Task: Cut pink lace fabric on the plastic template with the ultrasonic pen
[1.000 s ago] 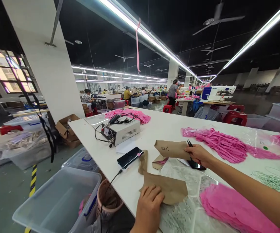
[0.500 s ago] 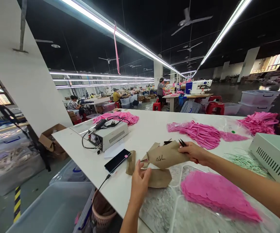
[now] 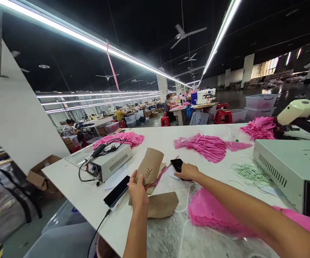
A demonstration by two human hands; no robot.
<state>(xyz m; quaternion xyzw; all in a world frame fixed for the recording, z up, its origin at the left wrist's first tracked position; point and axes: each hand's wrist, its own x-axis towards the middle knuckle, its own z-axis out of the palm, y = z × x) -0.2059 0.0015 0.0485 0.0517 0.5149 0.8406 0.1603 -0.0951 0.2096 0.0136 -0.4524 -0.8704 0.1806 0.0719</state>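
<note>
A flat brown paper piece (image 3: 162, 205) lies nearest, beside a stack of pink fabric (image 3: 207, 215). Above it, the left hand (image 3: 138, 189) pinches one brown paper pattern (image 3: 151, 165), upright, curled at its top and marked in black ink. A black phone (image 3: 116, 192) sits just inside the table's edge (image 3: 71, 186). The right hand (image 3: 188, 172) covers a small black object (image 3: 175, 164); whether it grips cannot be told. Bare tabletop opens behind. Two metal boxes flank it: grey (image 3: 109, 165), white (image 3: 286, 168). Three pink heaps lie beyond.
</note>
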